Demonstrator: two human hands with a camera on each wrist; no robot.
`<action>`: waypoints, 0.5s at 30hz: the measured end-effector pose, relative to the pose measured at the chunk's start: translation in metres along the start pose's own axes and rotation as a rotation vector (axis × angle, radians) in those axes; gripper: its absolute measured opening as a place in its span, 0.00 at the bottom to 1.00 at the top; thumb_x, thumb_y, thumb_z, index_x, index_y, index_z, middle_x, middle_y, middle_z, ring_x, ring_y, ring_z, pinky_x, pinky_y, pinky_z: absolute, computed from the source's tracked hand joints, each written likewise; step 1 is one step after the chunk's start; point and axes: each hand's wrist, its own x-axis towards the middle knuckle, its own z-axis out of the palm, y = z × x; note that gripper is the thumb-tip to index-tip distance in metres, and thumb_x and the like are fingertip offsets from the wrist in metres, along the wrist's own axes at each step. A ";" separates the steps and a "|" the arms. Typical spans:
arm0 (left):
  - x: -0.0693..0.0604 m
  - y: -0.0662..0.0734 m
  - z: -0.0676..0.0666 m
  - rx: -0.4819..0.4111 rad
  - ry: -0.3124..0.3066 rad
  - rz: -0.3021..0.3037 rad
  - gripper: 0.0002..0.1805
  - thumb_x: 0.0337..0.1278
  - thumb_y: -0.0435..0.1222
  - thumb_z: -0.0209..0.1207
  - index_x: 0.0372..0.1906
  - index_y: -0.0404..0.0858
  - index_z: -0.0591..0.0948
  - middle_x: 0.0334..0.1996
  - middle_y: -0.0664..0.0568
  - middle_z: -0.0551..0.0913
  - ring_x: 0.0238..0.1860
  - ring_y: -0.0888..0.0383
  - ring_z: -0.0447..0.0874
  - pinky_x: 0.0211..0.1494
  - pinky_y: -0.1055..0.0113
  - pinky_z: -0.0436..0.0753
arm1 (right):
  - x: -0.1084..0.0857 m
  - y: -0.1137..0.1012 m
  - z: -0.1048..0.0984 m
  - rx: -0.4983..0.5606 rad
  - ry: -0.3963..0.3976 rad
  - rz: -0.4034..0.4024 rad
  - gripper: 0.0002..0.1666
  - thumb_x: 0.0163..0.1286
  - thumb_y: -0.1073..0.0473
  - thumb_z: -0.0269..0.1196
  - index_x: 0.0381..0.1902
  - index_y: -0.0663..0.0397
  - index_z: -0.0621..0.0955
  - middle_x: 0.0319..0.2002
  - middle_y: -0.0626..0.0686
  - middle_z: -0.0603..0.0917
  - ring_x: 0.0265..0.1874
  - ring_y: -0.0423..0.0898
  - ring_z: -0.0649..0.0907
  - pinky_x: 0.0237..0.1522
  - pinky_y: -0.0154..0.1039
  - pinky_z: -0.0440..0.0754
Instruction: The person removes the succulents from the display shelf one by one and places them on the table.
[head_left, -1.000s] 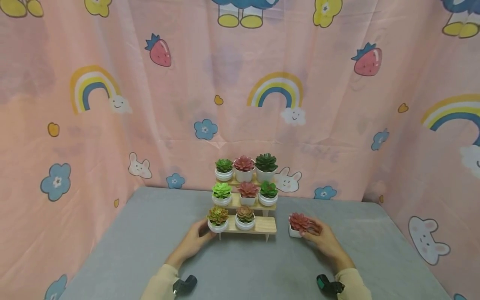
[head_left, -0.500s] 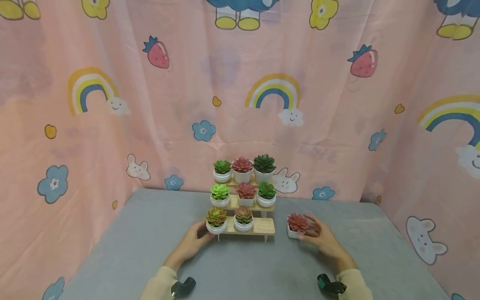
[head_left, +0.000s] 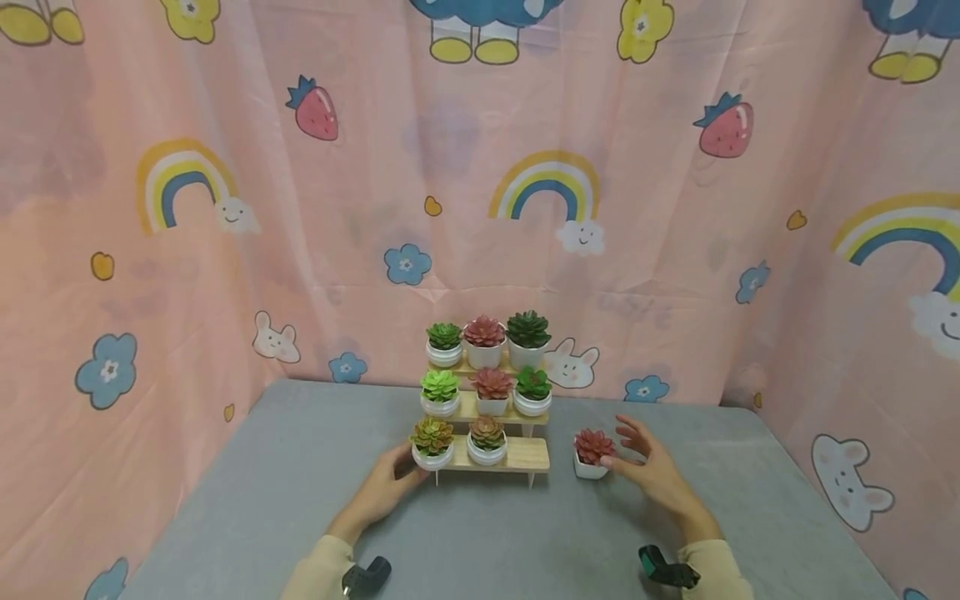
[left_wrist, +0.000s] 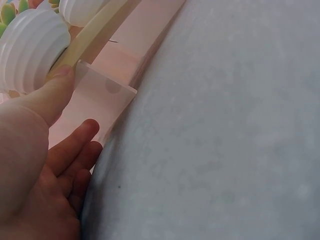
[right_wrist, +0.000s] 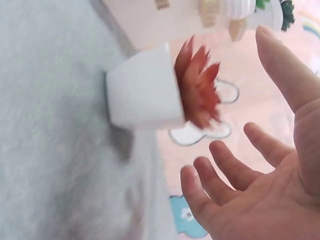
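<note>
Beige sleeves [head_left: 322,571] are framing two bare hands low in the frame. At lower right, the right hand [head_left: 660,475] is holding nothing: its fingers, curving around the plant half a second ago, are now lifting off and spreading wide. Just beside it, the red, pointed-leaf succulent in a square white pot [head_left: 594,447] is standing upright on the grey bench [head_left: 750,475]. Its thumb is overlapping the leaves in the head view, while the right-wrist view is showing a gap. For the work in hand, this release is probably leaving the pot standing unsupported, apart from the display.

At lower centre-left, the left hand [head_left: 386,483] is resting its thumb on the left front corner of the pale wooden three-step stand [head_left: 528,454], fingers loosely bending by the leg; it is apparently steadying rather than clasping, and it is staying there as before. Further out, eight more potted succulents [head_left: 493,385] are sitting on the steps, two of them on the lowest. Behind everything, a pink cartoon-print curtain [head_left: 480,108] is filling the upper frame.
</note>
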 end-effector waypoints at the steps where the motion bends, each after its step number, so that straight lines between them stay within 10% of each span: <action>1: 0.000 0.001 0.000 -0.001 0.002 0.001 0.32 0.67 0.45 0.63 0.72 0.39 0.71 0.67 0.45 0.79 0.69 0.44 0.75 0.72 0.44 0.70 | 0.000 -0.004 0.000 -0.009 0.010 -0.009 0.45 0.70 0.54 0.67 0.78 0.56 0.58 0.74 0.71 0.64 0.70 0.72 0.67 0.65 0.69 0.70; 15: 0.000 -0.001 0.000 -0.021 0.000 -0.001 0.32 0.67 0.44 0.63 0.72 0.41 0.71 0.68 0.45 0.77 0.71 0.43 0.73 0.74 0.43 0.67 | -0.004 -0.047 0.011 -0.032 0.135 -0.087 0.35 0.73 0.55 0.64 0.73 0.57 0.67 0.71 0.66 0.71 0.67 0.62 0.72 0.64 0.63 0.72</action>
